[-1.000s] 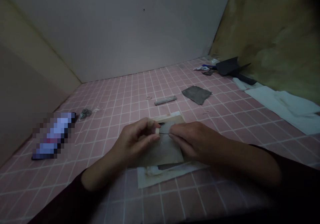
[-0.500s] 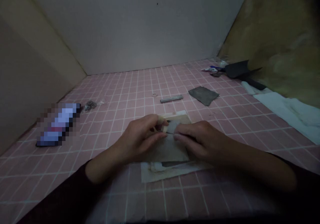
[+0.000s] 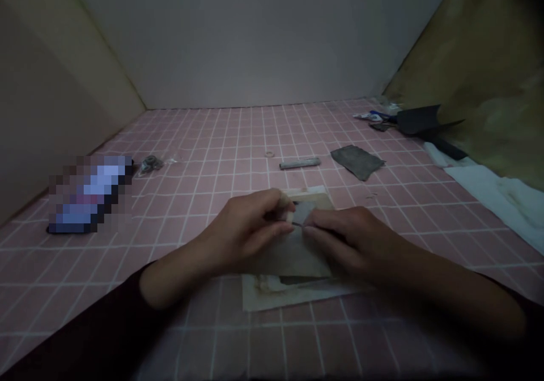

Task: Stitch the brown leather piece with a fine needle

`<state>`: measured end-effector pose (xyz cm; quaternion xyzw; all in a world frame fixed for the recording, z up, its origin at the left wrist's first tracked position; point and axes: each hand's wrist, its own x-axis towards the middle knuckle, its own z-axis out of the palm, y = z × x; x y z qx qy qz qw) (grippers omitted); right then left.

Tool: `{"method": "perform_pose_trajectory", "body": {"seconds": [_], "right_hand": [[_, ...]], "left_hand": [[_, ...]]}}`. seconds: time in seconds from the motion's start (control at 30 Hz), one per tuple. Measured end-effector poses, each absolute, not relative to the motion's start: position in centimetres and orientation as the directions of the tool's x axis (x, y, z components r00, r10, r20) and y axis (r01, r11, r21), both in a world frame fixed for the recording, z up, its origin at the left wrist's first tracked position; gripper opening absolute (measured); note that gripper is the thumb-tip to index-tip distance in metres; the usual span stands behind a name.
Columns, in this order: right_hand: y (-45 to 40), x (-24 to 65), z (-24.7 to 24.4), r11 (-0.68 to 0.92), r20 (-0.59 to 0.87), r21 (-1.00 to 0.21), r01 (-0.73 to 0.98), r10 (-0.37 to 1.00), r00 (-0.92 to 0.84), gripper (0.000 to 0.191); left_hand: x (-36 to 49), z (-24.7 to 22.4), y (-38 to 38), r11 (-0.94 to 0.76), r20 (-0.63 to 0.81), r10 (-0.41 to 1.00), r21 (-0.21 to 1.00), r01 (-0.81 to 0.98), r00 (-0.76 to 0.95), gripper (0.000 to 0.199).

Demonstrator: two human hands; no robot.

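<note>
My left hand (image 3: 250, 222) is closed, thumb and fingers pinching a small pale piece (image 3: 290, 217) whose full shape is hidden by the fingertips. Against it, from the right, my right hand (image 3: 346, 233) pinches a small thin greyish sheet (image 3: 304, 211) with a dark lower edge. Both hands nearly meet over a flat beige board (image 3: 280, 261). Beneath the board, stained white paper (image 3: 266, 299) sticks out at the front, with a dark grey patch beside it.
Beyond the hands lie a pale ring (image 3: 269, 154), a grey roll (image 3: 300, 163) and a dark grey sheet (image 3: 358, 162). A blurred-out phone (image 3: 91, 195) and small grey rings in plastic (image 3: 151, 164) are at left. Black sheeting (image 3: 419, 120) and white paper (image 3: 495, 191) line the right wall.
The view has shifted slightly, so the hands and board appear a little further right. Both hands keep their pinching grips close together.
</note>
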<state>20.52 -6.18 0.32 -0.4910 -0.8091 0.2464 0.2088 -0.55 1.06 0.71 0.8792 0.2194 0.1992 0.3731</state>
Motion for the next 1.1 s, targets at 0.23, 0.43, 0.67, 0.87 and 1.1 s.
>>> {"method": "perform_pose_trajectory", "body": {"seconds": [0.23,0.43,0.67,0.87,1.1], "right_hand": [[-6.0,20.6,0.3,0.414,0.122,-0.576,0.705,0.897,-0.426,0.025],[-6.5,20.5,-0.2,0.465,0.213,-0.452,0.761,0.885,-0.414,0.017],[-5.9,20.7,1.0,0.176,-0.1,-0.846,0.504,0.875,-0.474,0.035],[-6.2,20.6,-0.2,0.485,0.262,-0.445,0.753,0.875,-0.408,0.019],[-6.2,20.4,0.7,0.28,-0.024,-0.727,0.627,0.902,-0.431,0.031]], "left_hand": [[-0.5,0.8,1.1,-0.492,0.104,0.57,0.838,0.237,0.815,0.013],[-0.4,0.6,1.0,-0.349,0.021,0.596,0.907,0.235,0.803,0.013],[-0.5,0.5,1.1,-0.715,0.286,0.505,0.667,0.21,0.814,0.014],[-0.5,0.9,0.9,-0.372,0.03,0.595,0.896,0.242,0.803,0.018],[-0.4,0.2,1.1,-0.634,0.192,0.549,0.73,0.255,0.814,0.014]]}}
